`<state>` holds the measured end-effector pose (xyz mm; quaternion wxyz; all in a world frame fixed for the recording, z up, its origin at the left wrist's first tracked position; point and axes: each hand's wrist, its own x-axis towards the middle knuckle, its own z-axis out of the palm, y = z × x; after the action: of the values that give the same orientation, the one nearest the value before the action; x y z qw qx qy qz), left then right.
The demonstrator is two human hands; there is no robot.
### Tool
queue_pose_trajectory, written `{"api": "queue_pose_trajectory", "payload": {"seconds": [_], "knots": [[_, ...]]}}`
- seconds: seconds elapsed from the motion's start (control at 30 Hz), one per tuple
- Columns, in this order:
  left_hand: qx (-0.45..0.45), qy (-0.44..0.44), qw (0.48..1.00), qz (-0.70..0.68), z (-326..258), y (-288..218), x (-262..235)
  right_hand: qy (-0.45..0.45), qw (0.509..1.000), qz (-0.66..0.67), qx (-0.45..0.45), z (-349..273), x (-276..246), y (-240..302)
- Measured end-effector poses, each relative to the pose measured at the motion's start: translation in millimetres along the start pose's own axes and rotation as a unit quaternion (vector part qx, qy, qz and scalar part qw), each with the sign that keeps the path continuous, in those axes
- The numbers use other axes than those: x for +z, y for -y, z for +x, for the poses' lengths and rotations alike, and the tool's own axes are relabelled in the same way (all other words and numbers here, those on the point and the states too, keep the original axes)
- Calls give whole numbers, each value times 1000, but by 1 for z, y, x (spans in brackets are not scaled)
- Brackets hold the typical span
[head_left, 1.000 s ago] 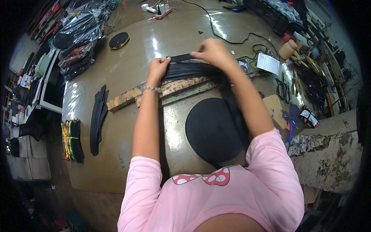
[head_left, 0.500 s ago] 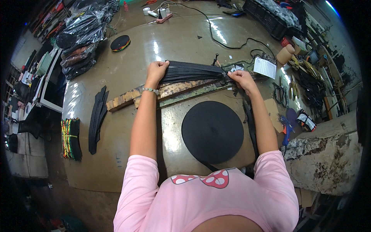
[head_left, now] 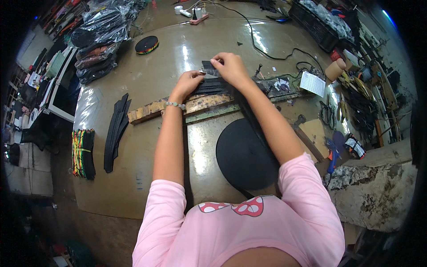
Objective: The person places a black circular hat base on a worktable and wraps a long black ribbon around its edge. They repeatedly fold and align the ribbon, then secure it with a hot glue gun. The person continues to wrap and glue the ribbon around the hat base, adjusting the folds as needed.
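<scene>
Brown tabletop (head_left: 149,155); black straps (head_left: 212,85) just beside left hand (head_left: 189,83).

No words or numbers can be read at this workplace; a white gridded sheet (head_left: 312,83) at right bears marks too small to decipher; faint bluish marks (head_left: 139,183) on the brown tabletop (head_left: 118,196) are likewise illegible.

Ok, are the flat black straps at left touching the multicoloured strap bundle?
Apart: head view shows brown tabletop between the black straps and the multicoloured bundle.
</scene>
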<state>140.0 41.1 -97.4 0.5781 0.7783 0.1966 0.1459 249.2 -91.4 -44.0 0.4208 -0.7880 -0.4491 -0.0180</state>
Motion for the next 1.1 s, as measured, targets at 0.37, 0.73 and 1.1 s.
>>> {"api": "queue_pose_trajectory", "payload": {"seconds": [0.37, 0.73, 1.1], "knots": [[-78, -48, 995, -40, 25, 20, 4, 71, 991, -96, 60, -3, 17, -9], [-80, -53, 995, -13, 26, 17, 6, 153, 942, 100, 283, -72, -149, -102], [-107, -48, 993, 29, 21, 6, 5, 123, 966, -12, 228, -91, -143, -136]]}}
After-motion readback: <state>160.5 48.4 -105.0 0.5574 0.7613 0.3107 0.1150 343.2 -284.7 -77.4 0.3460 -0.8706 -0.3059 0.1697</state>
